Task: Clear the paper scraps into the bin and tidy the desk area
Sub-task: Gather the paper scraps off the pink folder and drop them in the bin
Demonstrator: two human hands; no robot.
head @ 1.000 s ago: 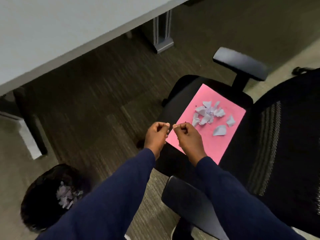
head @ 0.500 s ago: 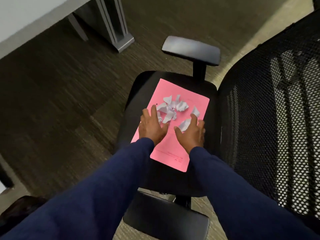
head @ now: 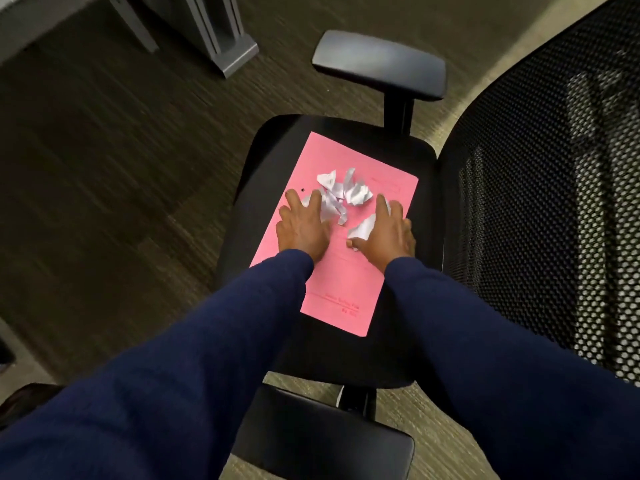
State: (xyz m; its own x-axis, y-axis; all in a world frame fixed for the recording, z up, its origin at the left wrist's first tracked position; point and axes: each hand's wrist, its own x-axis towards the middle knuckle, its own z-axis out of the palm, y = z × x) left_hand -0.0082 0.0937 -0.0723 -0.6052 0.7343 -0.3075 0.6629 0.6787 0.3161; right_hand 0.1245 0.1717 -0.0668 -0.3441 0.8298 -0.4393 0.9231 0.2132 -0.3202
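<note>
A pink folder (head: 343, 296) lies flat on the black seat (head: 346, 358) of an office chair. Several white paper scraps (head: 341, 195) sit crumpled on the folder's far half. My left hand (head: 303, 225) rests palm-down on the folder, fingers spread and touching the left side of the pile. My right hand (head: 389, 230) is also palm-down with fingers apart, lying partly over one loose scrap (head: 362, 228) on the pile's right side. Neither hand has closed around anything. The bin is barely visible, if at all, as a dark shape at the lower left edge.
The chair's mesh backrest (head: 554, 188) rises on the right. One armrest (head: 381, 65) is beyond the seat, another armrest (head: 325, 441) is near me. A grey desk leg (head: 214, 29) stands on the dark carpet at the upper left.
A second ago my fists were pinched together above the folder's near corner, with the bin in view. Both hands have since opened and come down flat beside the scraps; the view shifted right.
</note>
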